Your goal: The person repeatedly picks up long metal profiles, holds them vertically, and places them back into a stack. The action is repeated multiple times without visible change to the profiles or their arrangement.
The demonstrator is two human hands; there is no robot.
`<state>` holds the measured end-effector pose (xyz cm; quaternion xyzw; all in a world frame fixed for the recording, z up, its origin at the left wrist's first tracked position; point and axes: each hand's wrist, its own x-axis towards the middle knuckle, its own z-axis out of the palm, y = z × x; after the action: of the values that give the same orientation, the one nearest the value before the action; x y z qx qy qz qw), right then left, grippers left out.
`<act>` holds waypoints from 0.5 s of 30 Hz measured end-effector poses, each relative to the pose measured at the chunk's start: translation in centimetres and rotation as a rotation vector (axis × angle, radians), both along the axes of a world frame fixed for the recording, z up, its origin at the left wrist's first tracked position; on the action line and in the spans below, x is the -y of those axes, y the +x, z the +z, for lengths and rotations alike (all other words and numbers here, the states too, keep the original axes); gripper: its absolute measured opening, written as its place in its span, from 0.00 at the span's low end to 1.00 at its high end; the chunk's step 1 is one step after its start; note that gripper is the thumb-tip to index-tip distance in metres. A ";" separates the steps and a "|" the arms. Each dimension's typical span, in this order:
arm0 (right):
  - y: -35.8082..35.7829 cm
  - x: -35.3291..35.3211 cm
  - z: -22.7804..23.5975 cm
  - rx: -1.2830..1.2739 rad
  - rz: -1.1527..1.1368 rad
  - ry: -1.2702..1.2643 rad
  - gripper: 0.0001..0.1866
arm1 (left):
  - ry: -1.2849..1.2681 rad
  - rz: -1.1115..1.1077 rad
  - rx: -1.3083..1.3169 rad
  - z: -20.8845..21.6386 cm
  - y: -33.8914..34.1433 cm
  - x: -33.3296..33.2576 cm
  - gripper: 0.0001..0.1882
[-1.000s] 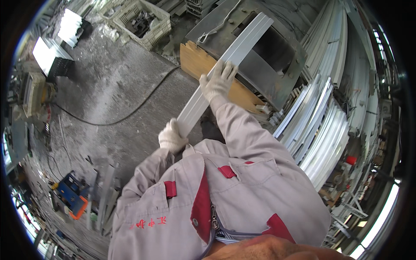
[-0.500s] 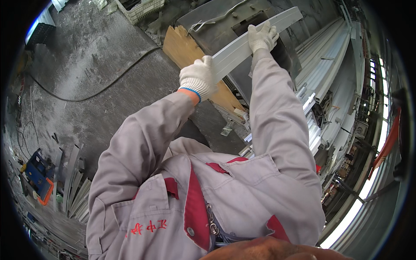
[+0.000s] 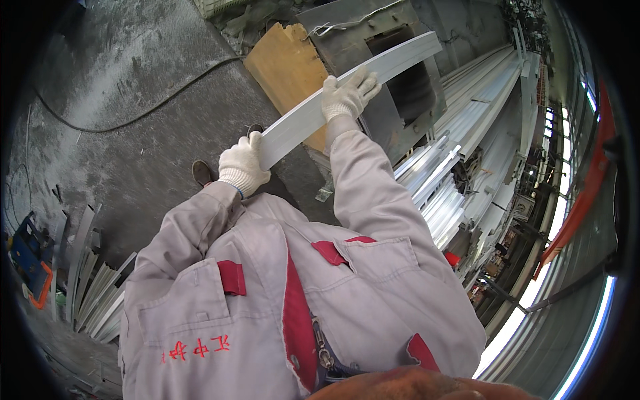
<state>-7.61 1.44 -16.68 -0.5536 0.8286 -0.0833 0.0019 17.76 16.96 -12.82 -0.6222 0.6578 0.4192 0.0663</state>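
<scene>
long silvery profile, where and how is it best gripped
Probably at two spots: left hand around the near end, right hand from the near side around mid-length, because the long silvery profile is slim and slants away from the body.

The white profile hides a strip of the wooden board and of the grey metal plate below it. Its near end is covered by the left hand, whose fingertips cannot be seen. The right hand covers part of its upper face. Beside its near end, a shoe is mostly hidden. Above its left part, a pale crate is cut by the top edge. Well to its right, the shelf items are too small to tell.
</scene>
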 end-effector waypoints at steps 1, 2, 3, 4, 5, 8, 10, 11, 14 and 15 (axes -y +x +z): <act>0.6 -0.6 0.0 -0.001 0.003 0.012 0.55 | 0.005 -0.007 0.002 -0.1 0.6 -0.5 0.45; 1.2 -1.1 0.1 -0.003 -0.002 0.031 0.55 | 0.018 -0.006 0.001 -0.1 1.1 -0.9 0.45; 1.6 -1.6 0.2 -0.005 0.000 0.040 0.55 | 0.024 -0.009 0.002 -0.1 1.5 -1.4 0.45; 2.1 -1.8 0.2 -0.006 -0.002 0.050 0.56 | 0.026 -0.009 0.005 0.0 1.9 -1.7 0.46; 2.6 -1.9 0.2 0.005 0.000 0.048 0.56 | 0.023 -0.003 0.005 -0.1 2.3 -1.9 0.46; 4.1 -2.6 0.2 0.008 -0.014 0.071 0.57 | 0.007 0.004 -0.001 -0.1 3.6 -2.6 0.45; 5.0 -2.9 0.1 -0.022 -0.012 0.100 0.57 | 0.025 0.006 0.015 -0.4 4.4 -3.0 0.45; 5.5 -3.1 0.0 -0.017 -0.003 0.096 0.57 | 0.035 0.006 0.024 -0.5 4.7 -3.3 0.44; 6.8 -3.9 0.0 0.005 -0.004 0.120 0.57 | 0.021 0.029 0.019 -1.0 5.8 -4.2 0.43; 7.2 -4.1 0.0 0.011 -0.003 0.120 0.56 | 0.018 0.027 0.023 -1.2 6.1 -4.5 0.42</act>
<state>-0.40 5.58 -16.69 -0.5506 0.8330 -0.0366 0.0395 23.82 21.43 -14.01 -0.6352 0.6446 0.4190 0.0739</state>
